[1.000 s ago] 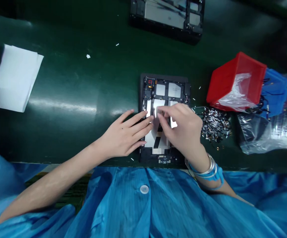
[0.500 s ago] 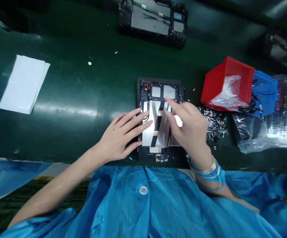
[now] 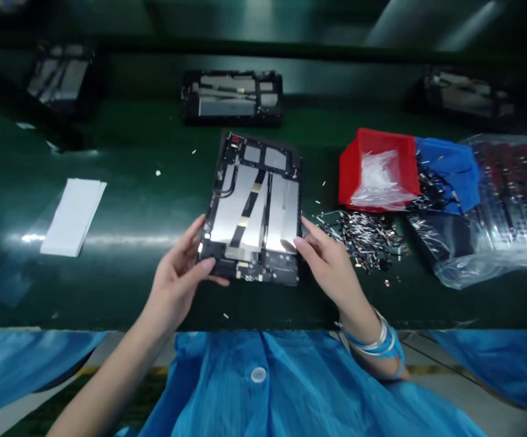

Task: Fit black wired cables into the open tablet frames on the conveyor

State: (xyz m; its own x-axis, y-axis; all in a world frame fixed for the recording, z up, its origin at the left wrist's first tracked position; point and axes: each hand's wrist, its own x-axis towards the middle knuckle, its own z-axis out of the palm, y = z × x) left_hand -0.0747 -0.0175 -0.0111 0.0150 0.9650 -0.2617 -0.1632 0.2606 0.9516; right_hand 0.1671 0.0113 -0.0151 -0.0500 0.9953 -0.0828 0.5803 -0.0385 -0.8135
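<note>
We have an opened tablet frame (image 3: 254, 209) in front of us on the green tabletop (image 3: 108, 291), sitting near the near edge and turned slightly clockwise, with its back open and silver foil panels (image 3: 238, 209) crossed by narrow black strips. A tiny red square (image 3: 234, 139) marks its corner at about 11 o'clock, and two pale plates (image 3: 263, 156) sit at 12 o'clock on it; we can read no brand or label, as any print is too small and blurred. Our left hand (image 3: 176, 282) grips the frame at about 7 o'clock, its fingers (image 3: 206, 264) closed on the lower edge. Our right hand (image 3: 327, 264) holds the frame at about 4 o'clock, its fingers (image 3: 306, 226) closed on the right edge and a thumbnail resting on the foil. Silver bangles and a blue strap (image 3: 375, 340) circle the right wrist, and a blue striped smock (image 3: 258, 388) covers our front. From the frame, a heap of small metal parts and black wires (image 3: 363, 240) lies at 3 o'clock, with a red plastic bin (image 3: 376, 173) holding a clear bag at 2 o'clock. Blue packaging (image 3: 449, 170) and a bulging clear plastic bag (image 3: 504, 206) lie farther out. White sheets (image 3: 74, 217) lie at 9 o'clock, and a second tablet frame (image 3: 231, 97) sits at 12 o'clock.
</note>
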